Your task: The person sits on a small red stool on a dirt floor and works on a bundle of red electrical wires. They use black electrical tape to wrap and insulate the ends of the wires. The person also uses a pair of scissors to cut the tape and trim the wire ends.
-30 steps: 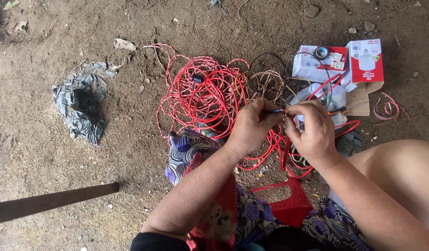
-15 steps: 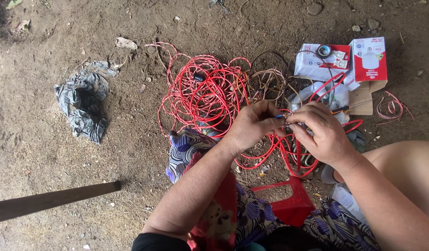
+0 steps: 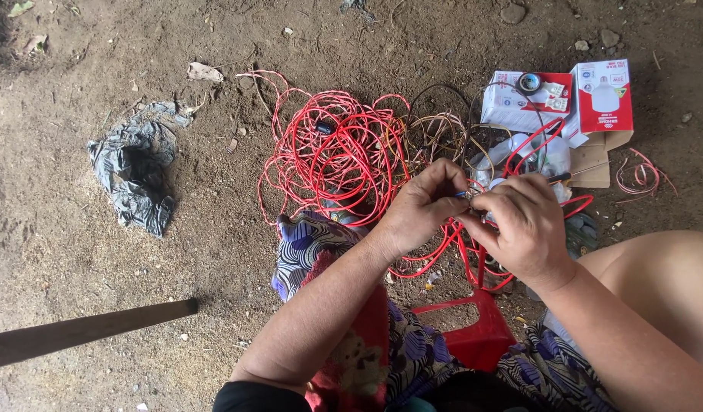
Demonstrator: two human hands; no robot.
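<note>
Head view: left hand (image 3: 420, 206) and right hand (image 3: 523, 229) meet fingertip to fingertip, both pinched shut on a wire end (image 3: 467, 195) above the red wire tangle (image 3: 332, 152) on the dirt. Since half a second ago the hands have barely shifted, grip unchanged. Boxes (image 3: 565, 103) lie beyond; grey bag (image 3: 134, 172) far left.

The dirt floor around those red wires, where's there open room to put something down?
Bare dirt floor lies between the crumpled grey plastic bag and the red wire tangle, and above the tangle. It is crowded on the right: wires, red-and-white boxes, and both hands, left hand and right hand.
</note>
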